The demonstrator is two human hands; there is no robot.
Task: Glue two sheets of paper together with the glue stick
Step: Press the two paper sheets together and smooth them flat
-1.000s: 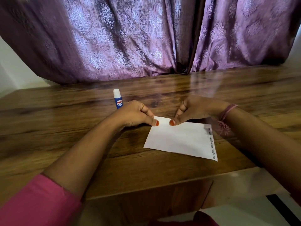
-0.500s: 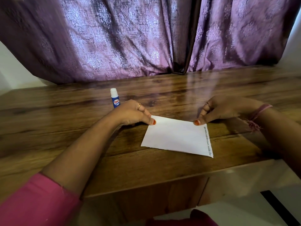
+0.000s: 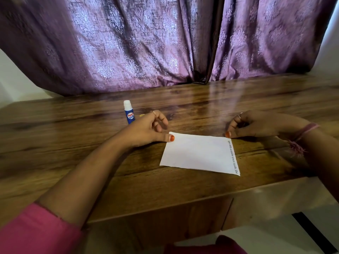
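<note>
Both thumbs have slid apart along the paper (image 3: pixel 200 154) at centre frame, left hand (image 3: pixel 146 129) and right hand (image 3: pixel 256 125) loosely curled, gripping nothing, now pressing its far corners; sheets look joined, glue stick (image 3: pixel 129 112) upright upper left.

there is one view only, a wide-angle camera worn on the person's head, so nothing is shared with a second view. it looks forward and down from above the near edge of the wooden table (image 3: pixel 183 184), close to the work. the left hand (image 3: pixel 146 130) and right hand (image 3: pixel 256 125) reach in from the bottom corners toward the middle, where the paper (image 3: pixel 198 154) lies. the purple curtain (image 3: pixel 146 43) fills the top. straight lines bow toward the frame edges. below the table edge, a strip of pale floor (image 3: pixel 275 235) shows.
</note>
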